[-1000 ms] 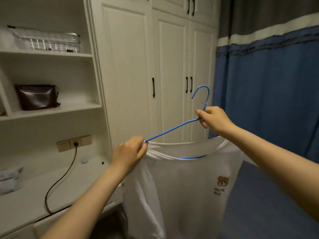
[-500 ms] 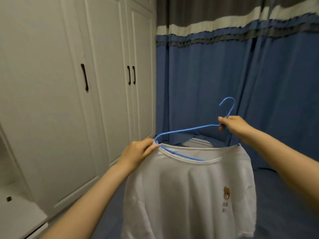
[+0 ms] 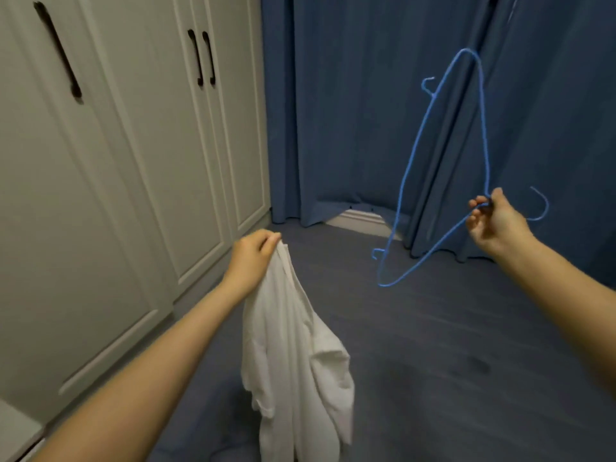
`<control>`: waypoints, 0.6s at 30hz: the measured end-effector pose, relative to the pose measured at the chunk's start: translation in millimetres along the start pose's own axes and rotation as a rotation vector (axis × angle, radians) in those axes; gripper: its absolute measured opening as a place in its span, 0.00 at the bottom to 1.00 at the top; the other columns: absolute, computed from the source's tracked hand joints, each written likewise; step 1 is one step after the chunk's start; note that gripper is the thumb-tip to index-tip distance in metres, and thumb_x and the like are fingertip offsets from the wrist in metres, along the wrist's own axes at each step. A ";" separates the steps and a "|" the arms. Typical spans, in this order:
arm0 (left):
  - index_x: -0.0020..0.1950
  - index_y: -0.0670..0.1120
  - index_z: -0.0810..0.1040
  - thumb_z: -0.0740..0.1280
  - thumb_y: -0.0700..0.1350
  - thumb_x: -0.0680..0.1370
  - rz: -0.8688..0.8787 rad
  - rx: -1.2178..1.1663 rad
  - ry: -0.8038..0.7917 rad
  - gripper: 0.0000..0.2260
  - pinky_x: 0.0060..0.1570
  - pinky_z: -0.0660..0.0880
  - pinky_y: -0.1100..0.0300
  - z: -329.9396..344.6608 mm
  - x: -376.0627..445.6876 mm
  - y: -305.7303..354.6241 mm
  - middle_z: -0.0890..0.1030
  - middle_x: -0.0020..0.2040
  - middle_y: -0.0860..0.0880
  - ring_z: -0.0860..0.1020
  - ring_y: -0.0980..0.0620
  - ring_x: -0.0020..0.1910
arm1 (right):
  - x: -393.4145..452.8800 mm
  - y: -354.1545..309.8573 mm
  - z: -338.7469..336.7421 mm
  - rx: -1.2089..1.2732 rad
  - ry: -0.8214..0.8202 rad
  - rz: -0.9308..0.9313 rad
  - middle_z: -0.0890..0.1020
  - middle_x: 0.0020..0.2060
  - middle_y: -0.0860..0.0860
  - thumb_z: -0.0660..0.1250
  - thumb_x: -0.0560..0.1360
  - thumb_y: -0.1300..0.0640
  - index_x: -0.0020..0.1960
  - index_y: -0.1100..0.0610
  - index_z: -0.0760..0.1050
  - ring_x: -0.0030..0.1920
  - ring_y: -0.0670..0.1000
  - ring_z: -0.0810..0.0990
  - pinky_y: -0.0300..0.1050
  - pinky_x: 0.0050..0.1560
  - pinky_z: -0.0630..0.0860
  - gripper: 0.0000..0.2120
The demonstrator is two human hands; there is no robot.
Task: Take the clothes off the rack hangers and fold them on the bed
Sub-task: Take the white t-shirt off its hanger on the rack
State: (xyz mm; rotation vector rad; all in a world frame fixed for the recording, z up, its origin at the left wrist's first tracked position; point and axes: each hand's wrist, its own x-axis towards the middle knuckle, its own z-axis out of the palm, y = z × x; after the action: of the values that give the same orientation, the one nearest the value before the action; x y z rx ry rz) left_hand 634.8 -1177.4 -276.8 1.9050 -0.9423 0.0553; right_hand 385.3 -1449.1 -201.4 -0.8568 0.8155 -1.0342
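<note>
Blue curtain (image 3: 350, 111) bkgd; no legible text.

A dark grey-blue floor (image 3: 433, 345) fills the lower frame, with white wardrobe doors (image 3: 133, 195) standing along its left edge and blue curtains (image 3: 350, 111) hanging to it at the back, their hems lifted over a pale skirting board (image 3: 360, 219).
</note>
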 end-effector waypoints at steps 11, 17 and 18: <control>0.36 0.42 0.71 0.61 0.44 0.80 -0.051 0.069 0.372 0.13 0.36 0.59 0.60 -102.8 57.1 -28.9 0.70 0.34 0.43 0.68 0.53 0.36 | -8.1 186.2 23.4 -1.043 -0.217 0.064 0.71 0.13 0.48 0.58 0.81 0.52 0.27 0.60 0.72 0.11 0.43 0.64 0.31 0.14 0.60 0.25; 0.37 0.43 0.70 0.61 0.44 0.80 0.033 0.209 0.460 0.12 0.35 0.57 0.59 -155.5 71.3 -35.2 0.69 0.34 0.43 0.68 0.64 0.27 | -25.2 299.8 48.7 -1.215 -0.352 0.220 0.72 0.17 0.48 0.56 0.81 0.52 0.25 0.57 0.71 0.21 0.49 0.70 0.41 0.31 0.69 0.26; 0.37 0.43 0.70 0.61 0.44 0.80 0.040 0.215 0.474 0.12 0.35 0.58 0.59 -161.6 74.1 -35.7 0.69 0.32 0.44 0.67 0.63 0.27 | -26.5 310.6 53.1 -1.174 -0.356 0.274 0.73 0.17 0.48 0.57 0.81 0.52 0.27 0.58 0.71 0.21 0.49 0.71 0.40 0.30 0.70 0.25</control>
State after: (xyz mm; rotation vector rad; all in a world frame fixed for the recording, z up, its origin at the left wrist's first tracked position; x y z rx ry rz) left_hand 764.2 -1086.7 -187.9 1.9426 -0.6678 0.6254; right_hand 540.6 -1329.7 -449.6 -1.7815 1.1809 -0.0496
